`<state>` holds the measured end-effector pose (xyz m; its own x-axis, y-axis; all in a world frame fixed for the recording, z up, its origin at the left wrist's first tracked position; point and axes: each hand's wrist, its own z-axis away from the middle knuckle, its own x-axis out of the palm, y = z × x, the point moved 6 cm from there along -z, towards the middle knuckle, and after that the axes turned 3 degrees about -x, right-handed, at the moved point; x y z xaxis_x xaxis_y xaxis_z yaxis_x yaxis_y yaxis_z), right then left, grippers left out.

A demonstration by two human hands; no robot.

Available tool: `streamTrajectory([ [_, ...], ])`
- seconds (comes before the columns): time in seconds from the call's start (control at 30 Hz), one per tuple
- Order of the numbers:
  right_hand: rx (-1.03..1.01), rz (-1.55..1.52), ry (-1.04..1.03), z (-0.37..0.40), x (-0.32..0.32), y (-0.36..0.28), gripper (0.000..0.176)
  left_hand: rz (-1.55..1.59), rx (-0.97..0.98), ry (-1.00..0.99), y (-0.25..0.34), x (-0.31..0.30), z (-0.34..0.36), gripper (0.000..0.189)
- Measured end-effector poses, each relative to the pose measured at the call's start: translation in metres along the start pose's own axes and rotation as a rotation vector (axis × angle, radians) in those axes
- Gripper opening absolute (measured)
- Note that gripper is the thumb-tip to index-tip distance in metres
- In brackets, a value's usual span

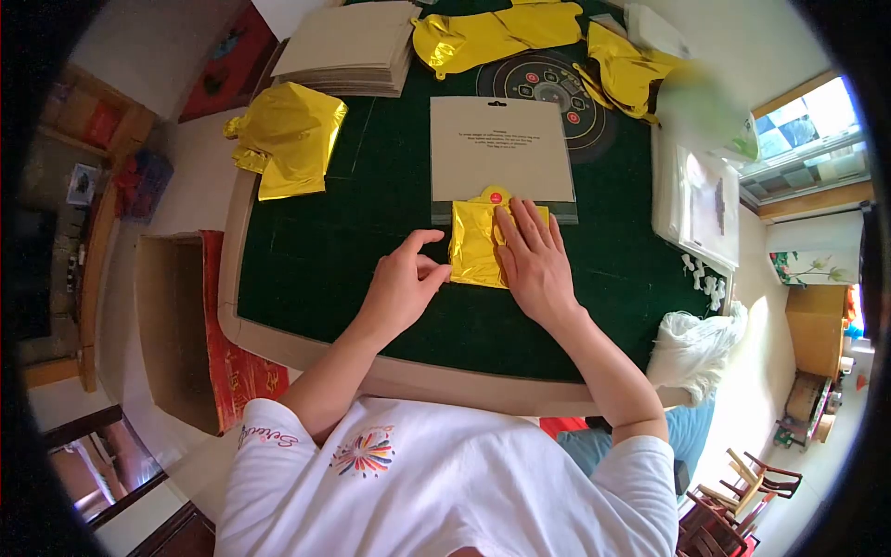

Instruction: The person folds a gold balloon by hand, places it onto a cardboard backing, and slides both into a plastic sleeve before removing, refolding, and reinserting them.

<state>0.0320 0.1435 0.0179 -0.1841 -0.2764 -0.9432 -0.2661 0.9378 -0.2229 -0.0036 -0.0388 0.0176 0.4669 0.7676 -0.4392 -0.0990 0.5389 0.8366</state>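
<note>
A folded gold foil piece (pixel 476 243) lies on the green tabletop, its top edge over the lower end of a clear bag with a beige card (pixel 499 153) in it. My right hand (pixel 534 255) rests flat on the foil's right part, fingers stretched out. At the foil's left edge is my left hand (pixel 406 278), its thumb and index finger apart and curved, the thumb tip close to the edge. A rounded yellow tab with a red dot (pixel 496 197) sticks out above the foil.
Gold foil pieces (pixel 295 139) lie at the left, and more (pixel 501 37) at the back. A stack of cards (pixel 343 46) stands back left. Clear bags (pixel 701 209) and a white string bundle (pixel 696 348) are on the right. An open carton (pixel 176 325) stands left of the table.
</note>
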Motion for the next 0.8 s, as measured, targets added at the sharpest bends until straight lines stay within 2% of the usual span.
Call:
streamTrajectory([
  [0.13, 0.01, -0.003, 0.008, 0.001, 0.0, 0.001, 0.047, -0.122, 0.077, 0.111, 0.009, -0.002, 0.006, 0.033],
  [0.2, 0.011, -0.005, 0.015, 0.001, 0.002, 0.001, 0.047, -0.484, 0.696, 0.329, 0.041, 0.008, 0.022, 0.032],
  [0.23, 0.009, -0.007, 0.022, 0.001, 0.002, 0.001, 0.047, -0.523, 0.716, 0.219, 0.031, 0.025, 0.02, 0.038],
  [0.33, -0.003, -0.001, 0.032, 0.001, 0.001, 0.001, 0.048, -0.707, 0.674, 0.207, 0.035, 0.045, 0.013, 0.046],
  [0.43, 0.005, 0.003, 0.039, 0.002, 0.002, 0.001, 0.048, -0.759, 0.583, 0.13, 0.019, 0.053, 0.005, 0.052],
  [0.63, 0.013, -0.085, -0.002, 0.003, -0.002, 0.008, 0.048, -0.779, 0.552, 0.077, 0.014, 0.054, 0.002, 0.055],
  [0.7, 0.064, -0.178, 0.027, 0.007, -0.007, 0.031, 0.045, -0.789, 0.556, 0.069, 0.014, 0.053, 0.003, 0.056],
  [0.73, 0.148, -0.356, 0.144, 0.012, -0.021, 0.046, 0.041, -0.801, 0.557, 0.075, 0.014, 0.054, 0.002, 0.056],
  [0.8, 0.239, -0.396, 0.241, 0.015, -0.044, 0.062, 0.037, -0.805, 0.564, 0.073, 0.014, 0.056, 0.002, 0.055],
])
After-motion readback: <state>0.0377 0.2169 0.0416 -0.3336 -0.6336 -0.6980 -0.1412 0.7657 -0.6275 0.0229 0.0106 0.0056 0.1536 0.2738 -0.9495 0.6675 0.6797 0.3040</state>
